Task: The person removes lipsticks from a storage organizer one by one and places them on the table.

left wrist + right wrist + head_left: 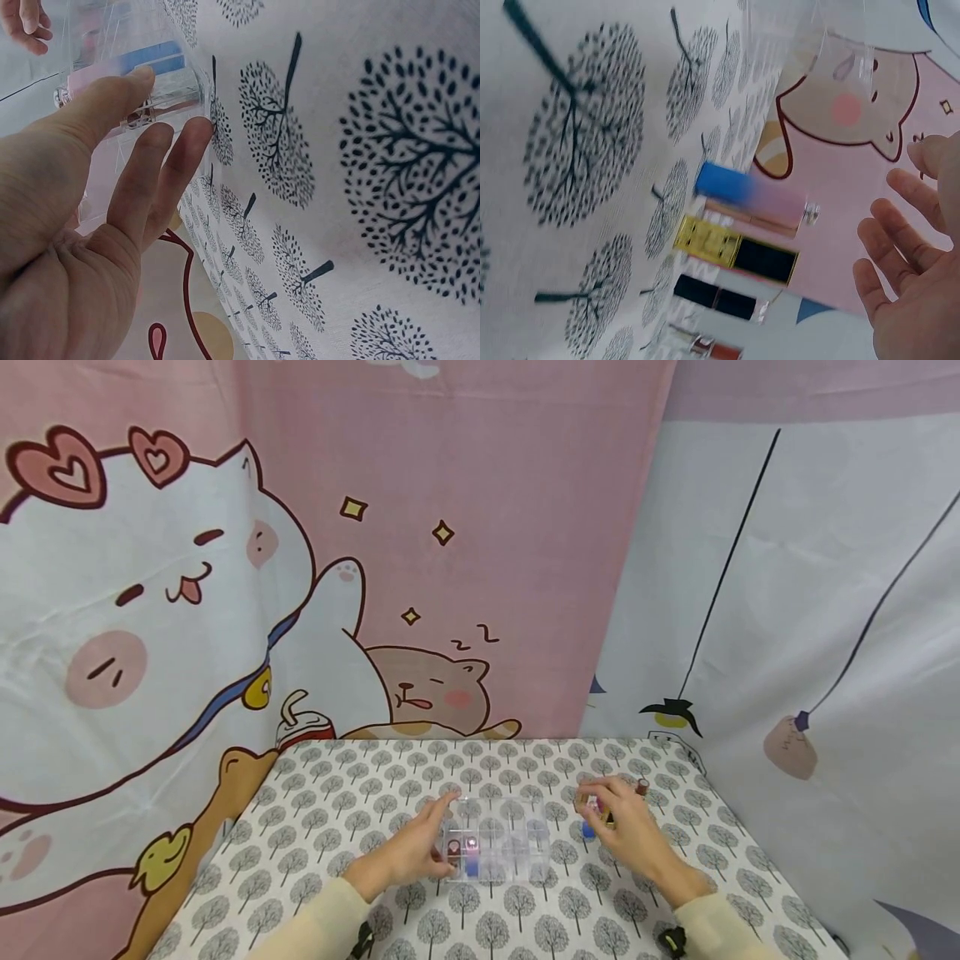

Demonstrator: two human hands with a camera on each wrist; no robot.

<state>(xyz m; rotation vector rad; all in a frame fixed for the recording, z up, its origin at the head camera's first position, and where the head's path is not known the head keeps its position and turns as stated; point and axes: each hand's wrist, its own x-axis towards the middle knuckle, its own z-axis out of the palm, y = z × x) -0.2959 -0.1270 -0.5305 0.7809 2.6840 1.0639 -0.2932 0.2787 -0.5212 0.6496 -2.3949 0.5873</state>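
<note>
My left hand (408,852) holds the left end of a clear compartment organizer (517,870), its thumb at the near side and a finger reaching the far corner. Inside, at the organizer's left end, stand a pink-and-blue lipstick tube (472,858) and a dark reddish one (453,848). My right hand (915,247) hovers with loosely curved fingers over a row of lipsticks and holds nothing. This row has a blue-and-pink tube (750,191), a gold-and-black tube (735,251), a black tube (715,296) and a reddish one (725,351). Another tube is partly hidden behind the blue-and-pink one.
A white tablecloth (337,818) printed with grey trees covers the table. A pink cartoon curtain (525,568) hangs behind it, and a pale curtain (825,610) stands at the right. The lipstick row lies to the right of the organizer.
</note>
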